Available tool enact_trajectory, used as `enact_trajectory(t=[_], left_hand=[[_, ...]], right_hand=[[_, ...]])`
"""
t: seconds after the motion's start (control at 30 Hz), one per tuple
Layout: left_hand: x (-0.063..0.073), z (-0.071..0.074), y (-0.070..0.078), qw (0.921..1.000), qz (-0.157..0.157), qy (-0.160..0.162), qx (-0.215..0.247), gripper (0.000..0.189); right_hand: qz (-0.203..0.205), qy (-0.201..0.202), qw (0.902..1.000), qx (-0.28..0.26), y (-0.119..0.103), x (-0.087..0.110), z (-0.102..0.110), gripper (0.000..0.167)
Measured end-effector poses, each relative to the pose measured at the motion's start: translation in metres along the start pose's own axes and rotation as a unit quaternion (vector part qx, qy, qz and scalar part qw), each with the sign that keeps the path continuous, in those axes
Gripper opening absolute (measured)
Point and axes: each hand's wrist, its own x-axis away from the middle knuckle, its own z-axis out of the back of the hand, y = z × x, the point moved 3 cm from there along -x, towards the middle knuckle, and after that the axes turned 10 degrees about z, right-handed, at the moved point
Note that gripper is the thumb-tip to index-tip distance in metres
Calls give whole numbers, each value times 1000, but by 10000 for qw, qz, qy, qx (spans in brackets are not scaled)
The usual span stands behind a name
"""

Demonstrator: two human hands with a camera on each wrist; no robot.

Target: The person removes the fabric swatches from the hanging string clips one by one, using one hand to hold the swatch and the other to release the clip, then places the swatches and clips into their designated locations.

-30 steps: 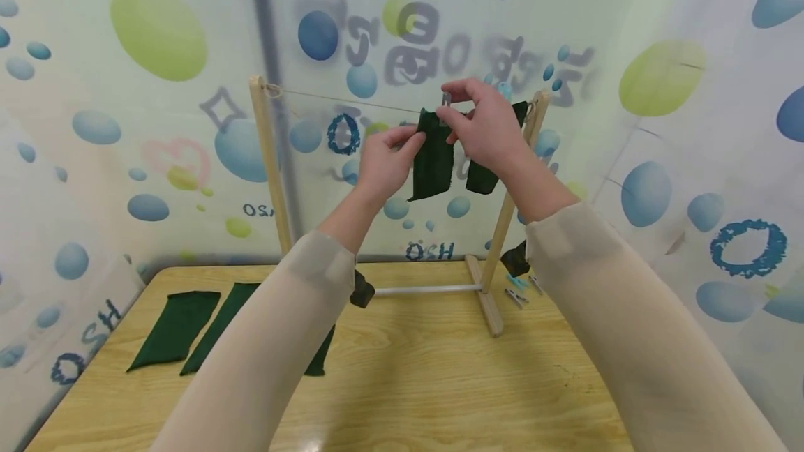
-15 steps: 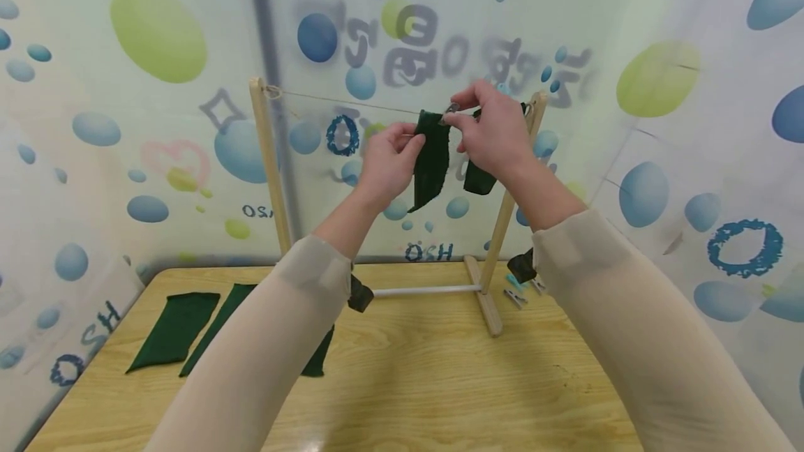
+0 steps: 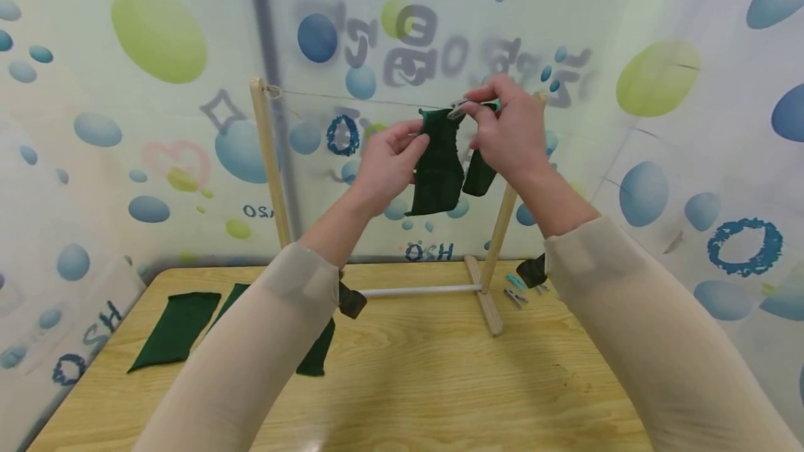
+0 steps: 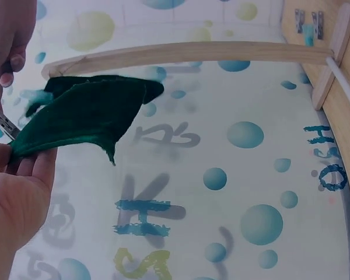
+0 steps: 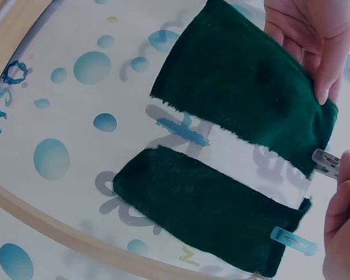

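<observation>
A dark green cloth piece [image 3: 438, 166] hangs at the string of a wooden rack. My left hand [image 3: 388, 162] pinches its upper left edge between thumb and fingers. Close by, my right hand [image 3: 511, 127] pinches a grey clothespin [image 3: 456, 111], whose tip is at the cloth's upper right corner. The right wrist view shows that clothespin [image 5: 326, 163] at the cloth corner; whether it bites on the string, I cannot tell. Farther right hangs a second green cloth [image 5: 204, 210], with a light blue clothespin [image 5: 293, 241] on its top edge.
Several more green cloths [image 3: 178, 330] lie on the left of the wooden table [image 3: 402, 382]. Grey clothespins [image 3: 515, 298] and a blue one [image 3: 516, 281] lie beside the rack's right foot [image 3: 484, 295]. The rack's left post [image 3: 270, 159] stands behind my left arm.
My right hand has moved right with the clothespin, which has tilted from upright to slanting. The cloth's upper right corner has gone right with it and the cloth spreads wider. My left hand barely moved.
</observation>
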Motion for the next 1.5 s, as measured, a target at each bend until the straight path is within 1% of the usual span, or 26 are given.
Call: enact_trajectory(t=[0.13,0.3,0.47,0.63,0.77,0.87,0.97,1.1,1.17,1.27,1.4,1.5], left_hand=[[12,2,2,9999,53,-80,118,51],[27,6,1,9992,170,-243,270,53],[42,13,-6,9986,295,-307,305,54],[56,20,-20,9984,484,-280,124,55],[68,28,-33,9973,682,-266,-85,56],[74,35,-45,9959,828,-309,-186,56],[81,40,-58,9940,1014,-355,-195,56],[89,46,-75,9912,1269,-313,-197,56],[94,48,-85,9898,1372,-309,-221,56],[100,50,-101,9883,1464,-398,-184,57],[110,53,-122,9855,1634,-426,-172,58],[117,56,-138,9831,1791,-328,-197,58]], right_hand=[[247,225,9993,-145,-3,7,7,19],[294,331,9986,-282,-2,20,17,18],[242,281,9988,-308,8,41,25,21],[-8,115,9991,-416,24,65,31,23],[-292,-14,9990,-344,40,86,35,24],[-552,-66,9980,-309,55,104,36,25],[-766,-117,9965,-301,73,124,38,25],[-1103,-236,9933,-258,100,151,40,28],[-1318,-301,9906,-197,113,165,41,31],[-1631,-366,9859,-105,131,186,41,32],[-2099,-420,9768,-62,153,212,39,35],[-2444,-452,9686,-59,170,229,37,37]])
